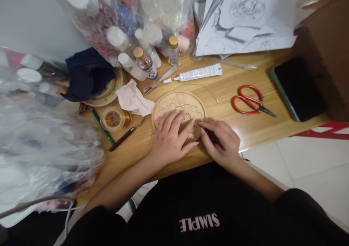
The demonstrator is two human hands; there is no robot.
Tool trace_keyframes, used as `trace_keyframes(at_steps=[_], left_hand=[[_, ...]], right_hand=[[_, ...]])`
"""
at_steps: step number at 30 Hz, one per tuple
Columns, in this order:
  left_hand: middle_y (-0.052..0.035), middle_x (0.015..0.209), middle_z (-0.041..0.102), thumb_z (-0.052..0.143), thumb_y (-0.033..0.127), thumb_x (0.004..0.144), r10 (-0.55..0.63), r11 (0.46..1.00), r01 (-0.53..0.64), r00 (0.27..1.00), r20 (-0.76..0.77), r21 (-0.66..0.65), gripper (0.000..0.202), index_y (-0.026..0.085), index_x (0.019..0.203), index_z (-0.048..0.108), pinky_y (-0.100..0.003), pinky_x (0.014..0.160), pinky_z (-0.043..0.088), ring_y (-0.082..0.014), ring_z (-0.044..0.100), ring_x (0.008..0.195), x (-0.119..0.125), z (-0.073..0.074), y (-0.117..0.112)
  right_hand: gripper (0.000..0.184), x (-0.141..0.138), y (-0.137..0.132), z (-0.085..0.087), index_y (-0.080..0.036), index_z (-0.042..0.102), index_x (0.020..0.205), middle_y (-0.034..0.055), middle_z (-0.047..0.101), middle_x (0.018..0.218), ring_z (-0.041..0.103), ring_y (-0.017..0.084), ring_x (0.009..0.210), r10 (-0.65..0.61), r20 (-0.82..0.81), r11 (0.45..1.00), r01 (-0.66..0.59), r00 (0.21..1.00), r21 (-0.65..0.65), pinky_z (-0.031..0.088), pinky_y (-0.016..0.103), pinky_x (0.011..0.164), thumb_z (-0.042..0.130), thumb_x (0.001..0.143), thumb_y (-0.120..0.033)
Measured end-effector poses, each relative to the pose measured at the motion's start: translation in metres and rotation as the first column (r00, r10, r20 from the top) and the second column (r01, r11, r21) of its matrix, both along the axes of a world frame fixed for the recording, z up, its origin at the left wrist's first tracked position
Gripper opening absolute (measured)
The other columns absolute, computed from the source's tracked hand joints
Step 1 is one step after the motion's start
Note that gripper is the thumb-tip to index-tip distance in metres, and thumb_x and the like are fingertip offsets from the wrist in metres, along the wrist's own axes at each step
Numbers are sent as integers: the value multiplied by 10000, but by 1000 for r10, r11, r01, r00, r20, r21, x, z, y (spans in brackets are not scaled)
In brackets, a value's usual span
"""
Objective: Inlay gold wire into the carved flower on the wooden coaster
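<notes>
A round wooden disc (178,102) with a drawn flower pattern lies on the wooden table (240,119). My left hand (171,138) lies flat on the disc's near part, fingers stretched out and pressing it down. My right hand (220,140) is closed in a pinch on thin black tweezers (208,134), whose tip touches the disc's near right edge beside my left fingertips.
Red scissors (249,100) and a dark phone (298,88) lie to the right. A white glue tube (199,72), small bottles (144,62), crumpled tissue (133,99), a gold wire spool (114,119), a dark-handled tool (125,135) and plastic bags (40,137) crowd the left. Sketch sheets (245,17) lean behind.
</notes>
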State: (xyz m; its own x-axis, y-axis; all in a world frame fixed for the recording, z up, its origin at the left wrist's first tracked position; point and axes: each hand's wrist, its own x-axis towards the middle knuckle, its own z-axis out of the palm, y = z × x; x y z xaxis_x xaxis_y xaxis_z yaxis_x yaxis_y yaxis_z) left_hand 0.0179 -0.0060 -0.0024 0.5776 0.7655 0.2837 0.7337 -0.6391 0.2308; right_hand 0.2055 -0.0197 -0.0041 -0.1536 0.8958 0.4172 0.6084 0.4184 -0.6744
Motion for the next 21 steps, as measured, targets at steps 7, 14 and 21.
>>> trace_keyframes(at_steps=[7,14,21], left_hand=[[-211,1304,561,540,505,915,-1,1000,1,1000,-11,2,522,128,1269,608,-513,1020,387,-362,481,1243,0,1,0],[-208,1315,553,538,500,918,-3,1000,3,1000,-8,-10,520,130,1279,595,-517,1029,379,-359,468,1255,0,0,0],[-211,1320,545,549,491,914,-5,1000,5,1000,-1,-19,518,127,1281,589,-522,1026,385,-362,467,1256,-1,0,0]], right_hand=[[297,-4,-4,-2,-197,623,1096,65,712,905,654,174,778,-44,-19,999,44,999,-7,542,324,659,626,820,-88],[270,-6,-7,-3,-162,631,1075,78,702,876,648,176,755,-68,-2,998,68,998,-15,527,322,641,627,816,-84],[289,-6,-6,-3,-176,618,1093,76,706,895,649,173,766,-64,-6,998,64,998,0,538,328,652,627,819,-86]])
